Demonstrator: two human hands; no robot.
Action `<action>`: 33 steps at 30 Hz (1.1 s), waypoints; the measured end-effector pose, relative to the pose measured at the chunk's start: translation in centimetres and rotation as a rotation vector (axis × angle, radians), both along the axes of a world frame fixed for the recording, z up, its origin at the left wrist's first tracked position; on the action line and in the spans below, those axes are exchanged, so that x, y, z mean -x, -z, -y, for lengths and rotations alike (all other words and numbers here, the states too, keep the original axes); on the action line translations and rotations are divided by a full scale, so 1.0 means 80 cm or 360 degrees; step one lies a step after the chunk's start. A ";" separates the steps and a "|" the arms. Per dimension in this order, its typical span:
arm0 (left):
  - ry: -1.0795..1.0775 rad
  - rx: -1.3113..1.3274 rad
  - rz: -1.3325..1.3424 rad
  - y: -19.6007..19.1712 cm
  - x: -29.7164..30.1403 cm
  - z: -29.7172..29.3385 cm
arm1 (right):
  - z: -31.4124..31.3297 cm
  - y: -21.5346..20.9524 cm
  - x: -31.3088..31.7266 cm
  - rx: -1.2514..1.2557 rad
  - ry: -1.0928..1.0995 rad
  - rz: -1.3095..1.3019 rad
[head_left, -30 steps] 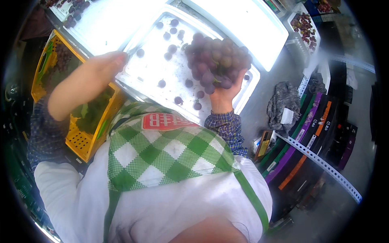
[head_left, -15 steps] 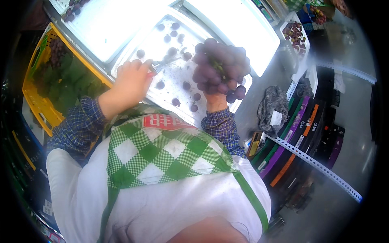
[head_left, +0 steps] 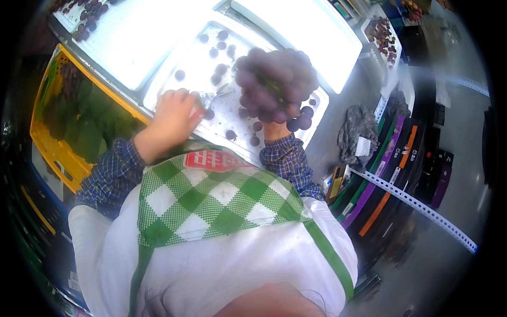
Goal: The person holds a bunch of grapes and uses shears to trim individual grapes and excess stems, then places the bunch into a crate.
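In my right hand (head_left: 277, 131), mostly hidden beneath it, a large bunch of purple grapes (head_left: 275, 84) is held up over a shallow white tray (head_left: 168, 87). My left hand (head_left: 174, 113) is closed around small scissors (head_left: 198, 113) with a bit of red handle showing. Their metal blades point toward the bunch, apart from it and blurred. Loose grapes (head_left: 221, 69) and small bits of debris lie scattered on the tray. A few grapes (head_left: 303, 121) hang low from the bunch near my right wrist.
Bright white trays flank the middle one, at the left (head_left: 132, 47) and right (head_left: 311, 37); grapes (head_left: 87, 21) lie at the far left. A yellow crate (head_left: 58, 153) holds green leaves (head_left: 92, 116). A grey cloth (head_left: 359, 134) lies at right beside stacked dark boxes (head_left: 396, 164).
The grape bunch has shifted slightly left and turned a little in my right hand. My left hand has dropped slightly, and the scissor blades have moved lower.
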State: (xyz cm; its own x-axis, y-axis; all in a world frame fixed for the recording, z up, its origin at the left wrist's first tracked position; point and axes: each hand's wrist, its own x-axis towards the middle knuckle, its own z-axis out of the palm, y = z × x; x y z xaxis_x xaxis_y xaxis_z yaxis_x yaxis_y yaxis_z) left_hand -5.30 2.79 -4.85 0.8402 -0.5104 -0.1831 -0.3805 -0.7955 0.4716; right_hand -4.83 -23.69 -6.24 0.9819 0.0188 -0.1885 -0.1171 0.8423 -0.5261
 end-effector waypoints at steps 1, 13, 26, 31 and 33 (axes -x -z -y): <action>-0.0004 0.0020 0.0003 0.000 -0.001 -0.001 | -0.001 0.000 0.001 -0.0016 -0.0001 -0.0008; 0.0086 -0.0178 -0.0004 -0.009 -0.001 0.003 | -0.012 0.008 -0.001 -0.0149 -0.0050 -0.0053; -0.0033 0.0022 -0.0052 -0.019 -0.015 0.001 | -0.006 0.009 0.002 -0.0197 -0.0111 -0.0052; -0.0426 0.0657 -0.0136 -0.058 -0.042 -0.013 | -0.004 0.008 0.007 -0.0212 -0.0192 -0.0059; -0.0542 0.1048 -0.0299 -0.080 -0.046 -0.014 | -0.006 0.006 0.011 -0.0203 -0.0266 -0.0065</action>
